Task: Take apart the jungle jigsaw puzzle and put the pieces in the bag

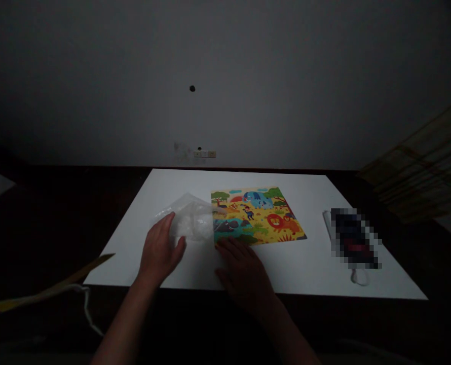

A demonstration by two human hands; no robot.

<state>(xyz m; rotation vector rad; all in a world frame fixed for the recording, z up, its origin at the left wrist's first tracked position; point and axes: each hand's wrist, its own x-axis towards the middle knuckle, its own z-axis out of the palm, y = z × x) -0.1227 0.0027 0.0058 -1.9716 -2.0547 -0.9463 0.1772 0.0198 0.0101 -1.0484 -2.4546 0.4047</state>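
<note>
A colourful animal picture board (261,215) lies flat on a white table top (305,263). A clear plastic bag (189,218) rests at the board's left edge and overlaps it slightly. My left hand (159,251) grips the near left part of the bag, with thumb and fingers closed on the plastic. My right hand (244,268) lies flat on the table, palm down, its fingertips at the near left corner of the board.
A blurred dark object (354,238) with a white loop lies at the table's right side. A yellowish strip (46,291) and a white cord (86,306) lie off the table at the left. A wall with a socket (204,153) stands behind.
</note>
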